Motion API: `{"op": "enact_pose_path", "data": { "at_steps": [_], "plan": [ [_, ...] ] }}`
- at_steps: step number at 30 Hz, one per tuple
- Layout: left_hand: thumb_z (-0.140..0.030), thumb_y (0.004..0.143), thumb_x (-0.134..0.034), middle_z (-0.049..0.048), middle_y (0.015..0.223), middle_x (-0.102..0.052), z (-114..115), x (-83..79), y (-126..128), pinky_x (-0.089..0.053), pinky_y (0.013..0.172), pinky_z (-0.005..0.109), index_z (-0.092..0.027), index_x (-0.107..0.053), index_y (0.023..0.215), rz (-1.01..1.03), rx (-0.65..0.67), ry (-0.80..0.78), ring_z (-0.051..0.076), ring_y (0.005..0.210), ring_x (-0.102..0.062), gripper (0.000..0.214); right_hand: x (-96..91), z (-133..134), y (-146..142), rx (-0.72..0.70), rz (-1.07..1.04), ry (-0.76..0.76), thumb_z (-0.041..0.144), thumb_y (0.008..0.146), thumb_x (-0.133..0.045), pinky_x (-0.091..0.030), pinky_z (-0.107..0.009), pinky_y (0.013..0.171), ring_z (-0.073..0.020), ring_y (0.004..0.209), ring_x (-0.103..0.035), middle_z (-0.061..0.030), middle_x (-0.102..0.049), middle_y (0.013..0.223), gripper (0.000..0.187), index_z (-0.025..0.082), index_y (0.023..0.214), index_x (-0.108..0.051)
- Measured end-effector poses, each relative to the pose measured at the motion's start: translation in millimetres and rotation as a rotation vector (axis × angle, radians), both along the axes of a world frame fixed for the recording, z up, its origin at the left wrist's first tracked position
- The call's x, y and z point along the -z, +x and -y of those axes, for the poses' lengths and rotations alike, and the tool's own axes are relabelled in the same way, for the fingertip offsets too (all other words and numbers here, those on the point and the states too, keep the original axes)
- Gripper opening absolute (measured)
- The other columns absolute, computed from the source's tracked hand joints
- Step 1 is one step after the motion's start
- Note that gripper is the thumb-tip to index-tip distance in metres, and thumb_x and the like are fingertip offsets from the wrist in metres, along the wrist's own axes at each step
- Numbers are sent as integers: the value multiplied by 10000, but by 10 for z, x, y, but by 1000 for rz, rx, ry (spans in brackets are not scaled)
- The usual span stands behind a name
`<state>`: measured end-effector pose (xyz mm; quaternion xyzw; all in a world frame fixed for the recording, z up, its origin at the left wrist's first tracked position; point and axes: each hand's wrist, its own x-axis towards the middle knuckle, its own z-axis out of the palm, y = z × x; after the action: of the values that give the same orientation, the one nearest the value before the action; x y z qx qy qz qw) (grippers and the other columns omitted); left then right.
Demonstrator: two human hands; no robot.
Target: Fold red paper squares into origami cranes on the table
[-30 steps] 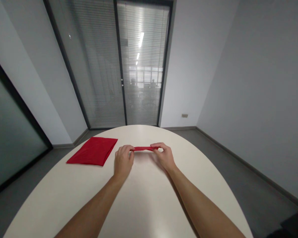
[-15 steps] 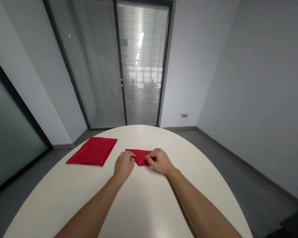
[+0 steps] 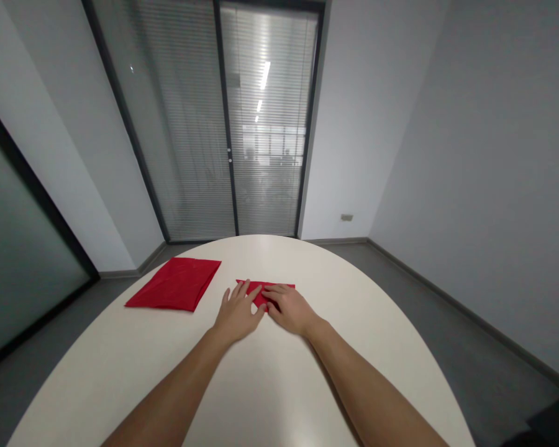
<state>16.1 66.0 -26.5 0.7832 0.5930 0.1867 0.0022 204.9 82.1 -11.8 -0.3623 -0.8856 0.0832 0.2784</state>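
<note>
A small folded red cloth (image 3: 259, 288) lies flat on the white round table (image 3: 242, 385), mostly covered by my hands. My left hand (image 3: 236, 313) rests on its left part with the fingers stretched out flat. My right hand (image 3: 287, 308) lies palm down on its right part, fingers extended toward the left and meeting the left fingertips. Neither hand grips anything. A larger folded red cloth (image 3: 174, 284) lies to the left, apart from both hands.
The table's curved far edge runs just beyond the cloths. Behind it stand glass doors with blinds (image 3: 228, 124), grey walls, and grey floor on both sides. A dark object (image 3: 549, 422) sits at the bottom right corner.
The small cloth was held pinched between both hands above the table, then laid down and folded smaller. Both hands have opened and now press flat on it.
</note>
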Motion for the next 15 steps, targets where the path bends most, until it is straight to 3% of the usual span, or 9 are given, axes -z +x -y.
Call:
{"op": "enact_pose_path", "data": {
  "at_steps": [7,15],
  "plan": [
    [-437,976,-399,240,1558,-384,-47,50,45,-261,1157,582,-119,-487,1448,-48,-169,-20,363,1458,-355,575,112,-66,65,65,44,-68,244,929,-516,-354,-480,1176,-310,1364,-499,-173,-583,1416,481,93,1380,-592],
    [-494,929,-492,179,1495,-508,-111,81,-45,-266,1136,624,-175,-594,1355,5,-264,69,425,1408,-398,542,94,-52,53,47,23,-49,222,912,-538,-357,-473,1177,-281,1347,-520,-130,-616,1389,426,175,1317,-660]
  ]
}}
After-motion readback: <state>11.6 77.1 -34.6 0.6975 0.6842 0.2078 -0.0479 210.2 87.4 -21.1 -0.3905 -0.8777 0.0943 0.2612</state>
